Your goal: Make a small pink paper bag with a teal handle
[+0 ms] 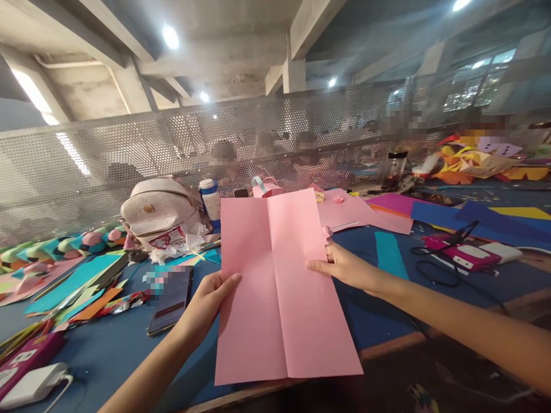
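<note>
A pink sheet of paper (249, 246) with a lengthwise crease down its middle is held up above the blue table (124, 350). My left hand (215, 292) grips its left edge, thumb on the front face and fingers hidden behind. My right hand (336, 265) holds the right edge the same way, thumb across the front. The two halves of the sheet angle slightly at the crease. Behind the right hand, a thin light stick-like thing (344, 225) shows beside the sheet; I cannot tell whether the hand touches it.
At the back left stand a pale backpack (150, 209) and a blue-and-white bottle (210, 201). A phone (172, 304) lies left of the sheet. Coloured papers (451, 215) and a magenta power strip (460, 252) lie on the right. A perforated metal screen (181, 135) closes off the far side.
</note>
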### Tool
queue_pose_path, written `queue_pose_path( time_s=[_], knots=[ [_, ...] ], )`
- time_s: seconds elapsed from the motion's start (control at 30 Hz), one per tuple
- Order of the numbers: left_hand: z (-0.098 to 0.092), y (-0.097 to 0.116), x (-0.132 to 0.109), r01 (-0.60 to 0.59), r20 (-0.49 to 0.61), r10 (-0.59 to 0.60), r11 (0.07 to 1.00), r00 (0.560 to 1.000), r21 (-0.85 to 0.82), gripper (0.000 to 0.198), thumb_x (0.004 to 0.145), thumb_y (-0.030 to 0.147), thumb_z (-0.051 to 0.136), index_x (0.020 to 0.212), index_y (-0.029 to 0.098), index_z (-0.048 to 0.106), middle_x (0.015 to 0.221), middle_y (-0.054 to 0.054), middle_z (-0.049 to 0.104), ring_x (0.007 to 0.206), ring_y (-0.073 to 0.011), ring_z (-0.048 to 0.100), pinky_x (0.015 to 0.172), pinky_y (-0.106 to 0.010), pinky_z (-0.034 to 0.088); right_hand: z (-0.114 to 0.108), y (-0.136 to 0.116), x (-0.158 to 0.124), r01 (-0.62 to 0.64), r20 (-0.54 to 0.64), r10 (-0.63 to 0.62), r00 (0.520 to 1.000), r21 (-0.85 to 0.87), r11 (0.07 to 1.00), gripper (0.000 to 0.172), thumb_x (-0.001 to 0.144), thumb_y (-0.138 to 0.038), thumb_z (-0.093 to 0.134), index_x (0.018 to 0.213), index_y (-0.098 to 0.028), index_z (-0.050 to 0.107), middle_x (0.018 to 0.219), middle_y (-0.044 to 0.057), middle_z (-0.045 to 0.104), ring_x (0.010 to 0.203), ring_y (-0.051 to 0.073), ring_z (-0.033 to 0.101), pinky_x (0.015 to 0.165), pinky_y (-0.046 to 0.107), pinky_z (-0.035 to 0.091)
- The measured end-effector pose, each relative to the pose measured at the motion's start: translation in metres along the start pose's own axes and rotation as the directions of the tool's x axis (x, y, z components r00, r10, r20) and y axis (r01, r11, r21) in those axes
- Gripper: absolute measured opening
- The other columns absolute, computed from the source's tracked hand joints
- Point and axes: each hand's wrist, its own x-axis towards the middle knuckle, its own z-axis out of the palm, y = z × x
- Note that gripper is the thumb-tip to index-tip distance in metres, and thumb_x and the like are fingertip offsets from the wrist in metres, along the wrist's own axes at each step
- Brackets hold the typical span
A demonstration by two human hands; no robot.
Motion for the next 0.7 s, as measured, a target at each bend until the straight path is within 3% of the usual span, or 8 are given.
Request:
queue_pose_path(
  time_s=[0.13,0.33,0.53,0.7],
  knots=[
    [-0.001,-0.004,0.000,0.026,0.024,-0.024,0.999,0.999,-0.046,0.039,0.069,0.038,0.081,0.096,0.011,0.073,0.082,-0.012,0.076,0.078,-0.0271,0.072,0.065,-0.029,0.055,0.001,0.002,-0.004,-0.077,-0.004,0.077,0.997,0.050,0.996,0.045,0.070,-0.061,0.069,0.067,-0.019,0.054,0.053,-0.006,0.038,0.054,0.011,0.035,0.051,0.026,0.032],
    [-0.002,-0.006,-0.002,0.072,0.016,-0.071,0.996,0.997,-0.048,0.043,0.065,0.039,0.083,0.095,0.010,0.073,0.085,-0.014,0.076,0.079,-0.0284,0.072,0.065,-0.030,0.055,0.000,0.005,-0.008,-0.108,0.087,0.099,0.991,0.097,0.989,0.045,0.073,-0.058,0.069,0.064,-0.019,0.047,0.057,-0.006,0.036,0.054,0.009,0.031,0.049,0.024,0.029],
    [-0.002,-0.008,-0.004,0.068,0.033,-0.070,0.997,0.997,0.047,0.046,0.068,0.047,0.080,0.097,0.013,0.073,0.085,-0.012,0.076,0.079,-0.0277,0.072,0.067,-0.032,0.055,0.002,0.006,-0.010,-0.133,0.029,0.131,0.991,0.082,0.988,0.046,0.070,-0.057,0.072,0.065,-0.019,0.047,0.058,-0.006,0.037,0.056,0.009,0.032,0.051,0.024,0.029],
    [-0.002,-0.013,-0.006,0.070,-0.010,-0.070,0.997,0.997,0.017,0.046,0.063,0.043,0.083,0.095,0.012,0.074,0.083,-0.013,0.076,0.077,-0.0281,0.072,0.062,-0.030,0.055,0.003,0.007,-0.012,-0.132,0.114,0.123,0.986,0.070,0.989,0.050,0.071,-0.059,0.070,0.057,-0.019,0.045,0.055,-0.005,0.036,0.054,0.009,0.032,0.050,0.025,0.027]
  ],
)
